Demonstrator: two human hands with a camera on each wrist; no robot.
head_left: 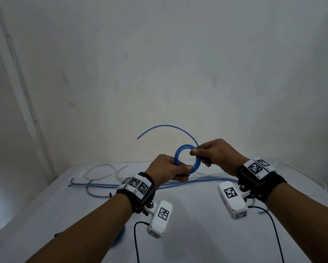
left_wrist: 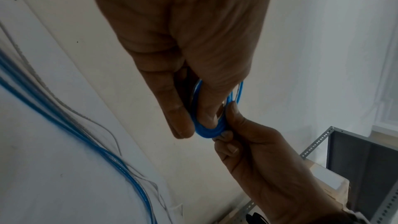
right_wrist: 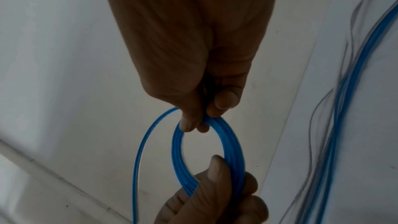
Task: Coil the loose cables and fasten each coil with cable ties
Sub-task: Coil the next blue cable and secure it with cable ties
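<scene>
I hold a small coil of blue cable (head_left: 176, 156) in the air above the white table (head_left: 64, 215), with both hands on it. My left hand (head_left: 187, 171) pinches its lower edge between thumb and fingers. My right hand (head_left: 194, 150) pinches the upper right side. A loose tail of the cable (head_left: 167, 125) arcs up and to the left from the coil. In the left wrist view, my left hand (left_wrist: 193, 125) and right hand (left_wrist: 226, 134) meet on the coil (left_wrist: 204, 131). In the right wrist view, the coil (right_wrist: 233, 151) hangs between my right hand (right_wrist: 193, 123) and left hand (right_wrist: 215, 185). I see no cable tie.
Loose blue cables (head_left: 178, 184) and a white cable (head_left: 100, 168) lie across the far part of the table, near the wall. Another white cable (head_left: 311, 179) loops at the right. Something blue (head_left: 122, 234) shows under my left forearm. A metal shelf frame (left_wrist: 318, 140) stands beside the table.
</scene>
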